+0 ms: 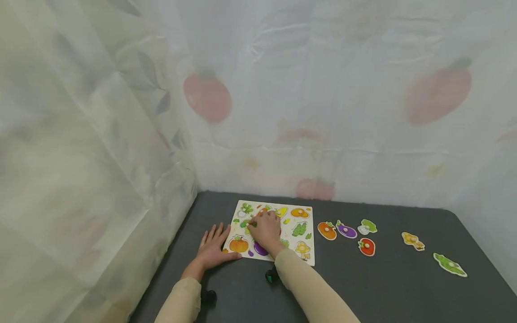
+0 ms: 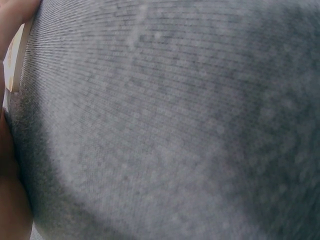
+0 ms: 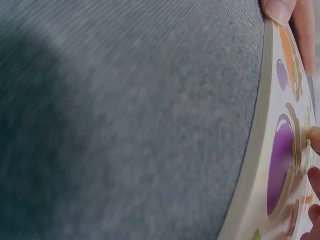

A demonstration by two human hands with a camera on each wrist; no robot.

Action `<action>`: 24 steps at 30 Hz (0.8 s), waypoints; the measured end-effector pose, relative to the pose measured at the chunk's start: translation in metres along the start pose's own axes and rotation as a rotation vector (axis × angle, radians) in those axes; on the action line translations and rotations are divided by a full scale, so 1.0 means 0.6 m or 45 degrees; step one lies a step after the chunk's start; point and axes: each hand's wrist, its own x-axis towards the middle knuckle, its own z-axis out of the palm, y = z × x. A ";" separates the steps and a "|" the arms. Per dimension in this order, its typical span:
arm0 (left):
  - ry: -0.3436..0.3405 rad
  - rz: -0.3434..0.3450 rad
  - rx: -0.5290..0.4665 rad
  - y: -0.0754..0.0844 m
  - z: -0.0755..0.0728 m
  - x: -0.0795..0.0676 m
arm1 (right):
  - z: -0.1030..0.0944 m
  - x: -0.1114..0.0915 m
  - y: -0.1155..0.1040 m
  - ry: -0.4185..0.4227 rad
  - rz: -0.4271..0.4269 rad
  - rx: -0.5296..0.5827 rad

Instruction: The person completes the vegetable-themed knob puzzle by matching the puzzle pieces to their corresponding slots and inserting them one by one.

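Note:
A white vegetable puzzle board point(image 1: 286, 259) lies on the dark table, printed with a pumpkin point(image 1: 238, 244), an eggplant point(image 1: 260, 249), a mushroom point(image 1: 302, 248) and other vegetables. My left hand point(image 1: 214, 250) rests at its left front corner, fingers spread and thumb along the front edge. Over the board's middle left, my right hand point(image 1: 266, 229) bends its fingers down and pinches a small green puzzle piece point(image 1: 252, 224), mostly hidden by the fingertips. In the right wrist view, the right thumb point(image 3: 314, 137) is close over the board beside the purple eggplant picture point(image 3: 281, 165).
Right of the board lie loose pieces: an orange pumpkin point(image 1: 326, 231), an eggplant point(image 1: 346, 230), a white-green vegetable point(image 1: 368, 226), a tomato point(image 1: 366, 247), a yellow-brown piece point(image 1: 412, 240) and a pea pod point(image 1: 449, 264). Printed sheeting point(image 1: 323, 112) hangs behind and to the left.

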 end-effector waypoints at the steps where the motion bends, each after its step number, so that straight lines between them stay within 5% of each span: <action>1: -0.002 0.000 0.010 0.002 -0.001 -0.001 | 0.000 -0.001 0.002 -0.009 -0.017 -0.014; 8: -0.005 0.003 0.005 0.018 -0.014 -0.008 | -0.035 -0.005 0.026 -0.083 -0.092 0.049; 15: -0.031 0.003 -0.002 0.006 -0.001 0.012 | -0.140 -0.001 0.081 0.019 -0.122 0.240; 24: -0.021 0.020 -0.022 -0.005 0.003 0.029 | -0.251 -0.021 0.154 0.148 -0.201 0.298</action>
